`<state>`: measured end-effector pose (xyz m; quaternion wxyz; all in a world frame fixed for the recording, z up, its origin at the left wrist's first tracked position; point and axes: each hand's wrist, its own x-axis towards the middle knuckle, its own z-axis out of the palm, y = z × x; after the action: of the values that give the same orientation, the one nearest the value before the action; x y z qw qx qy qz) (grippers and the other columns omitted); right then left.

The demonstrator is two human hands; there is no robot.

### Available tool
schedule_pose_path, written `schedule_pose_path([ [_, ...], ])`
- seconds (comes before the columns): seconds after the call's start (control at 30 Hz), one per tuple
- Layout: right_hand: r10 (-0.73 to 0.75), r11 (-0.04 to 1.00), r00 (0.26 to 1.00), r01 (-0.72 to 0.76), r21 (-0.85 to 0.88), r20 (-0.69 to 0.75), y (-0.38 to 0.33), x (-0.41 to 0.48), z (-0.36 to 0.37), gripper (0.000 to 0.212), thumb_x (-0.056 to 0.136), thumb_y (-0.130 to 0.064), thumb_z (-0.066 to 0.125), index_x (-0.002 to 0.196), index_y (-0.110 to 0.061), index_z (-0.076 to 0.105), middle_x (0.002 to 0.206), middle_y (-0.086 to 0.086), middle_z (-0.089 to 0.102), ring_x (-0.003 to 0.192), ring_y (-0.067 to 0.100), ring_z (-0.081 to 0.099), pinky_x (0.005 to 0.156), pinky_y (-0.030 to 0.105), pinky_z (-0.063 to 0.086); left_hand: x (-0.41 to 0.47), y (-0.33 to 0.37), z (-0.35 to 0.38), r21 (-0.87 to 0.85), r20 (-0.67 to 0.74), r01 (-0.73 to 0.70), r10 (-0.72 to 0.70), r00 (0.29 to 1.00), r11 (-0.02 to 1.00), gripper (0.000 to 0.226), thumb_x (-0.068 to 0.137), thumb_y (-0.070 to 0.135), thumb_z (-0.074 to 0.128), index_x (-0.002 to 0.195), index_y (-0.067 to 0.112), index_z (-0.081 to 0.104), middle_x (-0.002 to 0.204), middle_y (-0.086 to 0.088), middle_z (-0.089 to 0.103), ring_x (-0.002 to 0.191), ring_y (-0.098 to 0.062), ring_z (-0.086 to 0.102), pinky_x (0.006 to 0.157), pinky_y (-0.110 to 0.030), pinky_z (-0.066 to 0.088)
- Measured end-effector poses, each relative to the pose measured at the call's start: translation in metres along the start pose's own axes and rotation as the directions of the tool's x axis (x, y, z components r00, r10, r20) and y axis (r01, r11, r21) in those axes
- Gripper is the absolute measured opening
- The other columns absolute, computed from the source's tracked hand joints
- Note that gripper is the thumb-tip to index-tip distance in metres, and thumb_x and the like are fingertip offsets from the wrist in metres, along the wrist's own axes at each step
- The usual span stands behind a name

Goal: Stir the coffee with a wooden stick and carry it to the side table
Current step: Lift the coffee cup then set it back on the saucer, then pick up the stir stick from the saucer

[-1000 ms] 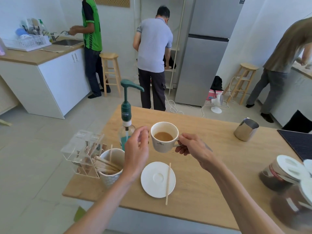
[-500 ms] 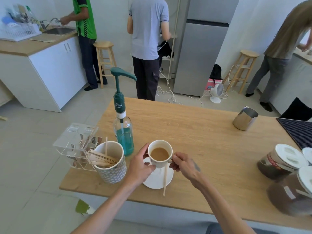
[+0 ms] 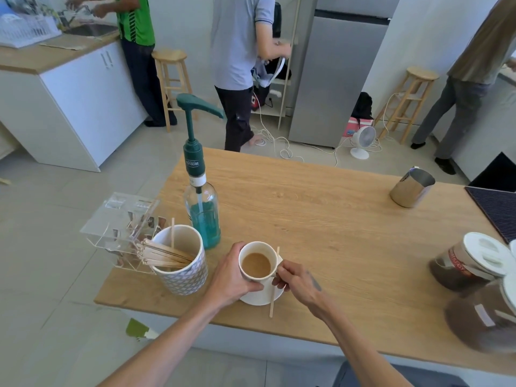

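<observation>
I have the cup (image 3: pixel 256 264) on its saucer (image 3: pixel 258 297) at the table's (image 3: pixel 335 224) near edge, left hand (image 3: pixel 233 277) wrapped around its side to steady it, right hand (image 3: pixel 296 277) pinching the handle (a carrying grip, I judge). The stick (image 3: pixel 273 291) lies across the saucer, handy.

Left hand (image 3: pixel 231 277) and right hand (image 3: pixel 296 277) curled, gripping.

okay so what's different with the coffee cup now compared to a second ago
The coffee cup has come down: a second ago both hands held it up above the saucer; now it sits on the saucer. The left hand still wraps its side and the right hand still pinches the handle. The wooden stick still lies across the saucer, and the syrup bottle and stick holder stay put.
</observation>
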<state>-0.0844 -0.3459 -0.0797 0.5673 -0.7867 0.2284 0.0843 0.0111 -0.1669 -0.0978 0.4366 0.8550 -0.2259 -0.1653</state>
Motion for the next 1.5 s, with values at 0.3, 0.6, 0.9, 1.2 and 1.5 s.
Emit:
schedule_pose_path([
  [0.3, 0.011, 0.998, 0.998, -0.007, -0.070, 0.056, 0.009, 0.006, 0.000, 0.025, 0.101, -0.019, 0.045, 0.081, -0.016, 0.060, 0.082, 0.002, 0.074, 0.070, 0.006, 0.060, 0.067, 0.019, 0.047, 0.001, -0.013, 0.002, 0.068, 0.004, -0.093, 0.093, 0.996, 0.993, 0.093, 0.049, 0.043, 0.093, 0.132, 0.030, 0.052, 0.121, 0.014, 0.064, 0.112, -0.010, 0.061, 0.095, -0.031, 0.050],
  [0.6, 0.048, 0.996, 0.990, -0.037, -0.085, 0.133, 0.006, 0.011, -0.011, 0.014, 0.101, -0.030, 0.054, 0.101, -0.016, 0.057, 0.095, 0.010, 0.079, 0.070, 0.003, 0.063, 0.069, 0.016, 0.049, 0.004, -0.021, 0.005, 0.071, 0.029, -0.092, 0.090, 0.996, 0.993, 0.099, 0.052, 0.044, 0.094, 0.136, 0.026, 0.047, 0.121, 0.016, 0.058, 0.111, -0.008, 0.057, 0.090, -0.023, 0.044],
  [0.9, 0.099, 0.974, 0.978, -0.133, -0.186, -0.182, -0.007, 0.060, -0.031, 0.038, 0.090, -0.051, 0.064, 0.099, -0.014, 0.067, 0.090, 0.004, 0.073, 0.073, 0.012, 0.063, 0.064, 0.028, 0.047, 0.004, -0.019, 0.004, 0.036, 0.029, -0.083, 0.082, 0.996, 0.996, 0.092, 0.055, 0.040, 0.096, 0.130, 0.034, 0.043, 0.120, 0.018, 0.058, 0.108, -0.003, 0.056, 0.084, -0.011, 0.040],
  [1.2, 0.172, 0.918, 0.969, -0.223, -0.329, -0.177, 0.003, 0.108, -0.011, 0.023, 0.081, -0.034, 0.074, 0.076, -0.013, 0.066, 0.075, 0.001, 0.063, 0.071, 0.017, 0.056, 0.061, 0.028, 0.043, 0.001, -0.019, 0.009, 0.012, -0.002, -0.056, 0.057, 0.998, 0.998, 0.094, 0.056, 0.039, 0.094, 0.135, 0.027, 0.045, 0.122, 0.015, 0.060, 0.109, -0.007, 0.059, 0.087, -0.021, 0.045],
  [1.5, -0.213, 0.882, 0.912, 0.025, -0.470, -0.352, -0.059, 0.065, -0.056, 0.024, 0.094, -0.026, 0.065, 0.082, -0.006, 0.068, 0.069, 0.005, 0.060, 0.064, 0.022, 0.054, 0.050, 0.025, 0.032, -0.010, -0.015, 0.023, 0.017, -0.037, 0.000, 0.000, 0.999, 1.000, 0.097, 0.057, 0.047, 0.089, 0.139, 0.031, 0.040, 0.123, 0.013, 0.064, 0.108, -0.012, 0.063, 0.088, -0.031, 0.054],
])
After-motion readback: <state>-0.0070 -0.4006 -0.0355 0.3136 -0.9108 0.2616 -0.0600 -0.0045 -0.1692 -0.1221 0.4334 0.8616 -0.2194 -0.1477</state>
